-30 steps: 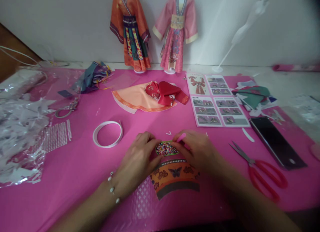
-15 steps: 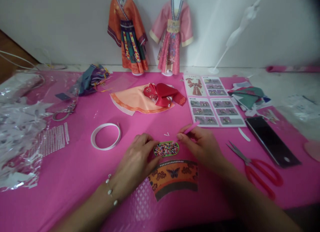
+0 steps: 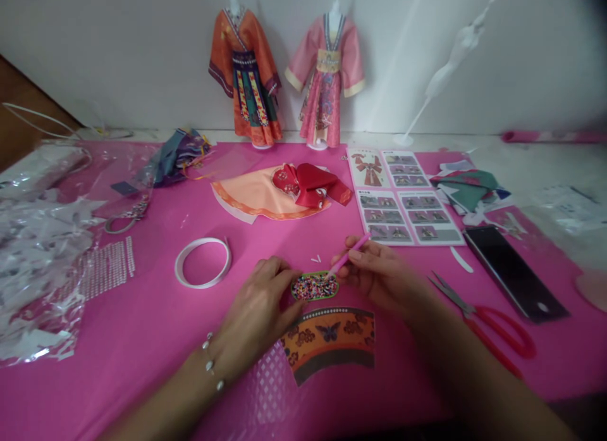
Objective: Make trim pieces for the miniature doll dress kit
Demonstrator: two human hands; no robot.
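A small green-rimmed tray (image 3: 315, 297) of tiny multicoloured beads (image 3: 310, 285) lies on the pink mat. My left hand (image 3: 260, 298) grips the tray's left end between thumb and forefinger. In my right hand (image 3: 377, 270) a pink pick-up pen (image 3: 349, 254) is pinched, slanting down with its tip at the beads near the tray's right end. Just below the tray lies a curved orange fabric piece (image 3: 329, 336) with a butterfly print and a row of pearl-like beads along its top edge.
Red-handled scissors (image 3: 474, 311) and a black phone (image 3: 515, 273) lie to the right. A white tape roll (image 3: 203, 264) is on the left, beside plastic bags (image 3: 42, 257). Behind are folded fabrics (image 3: 279, 188), an instruction sheet (image 3: 403, 200), two dressed mannequins (image 3: 246, 80) and a bare mannequin (image 3: 450, 64).
My right hand has turned the pen to a steeper slant and brought its tip to the beads. My left hand stays at the tray. The camera view has tilted up slightly.
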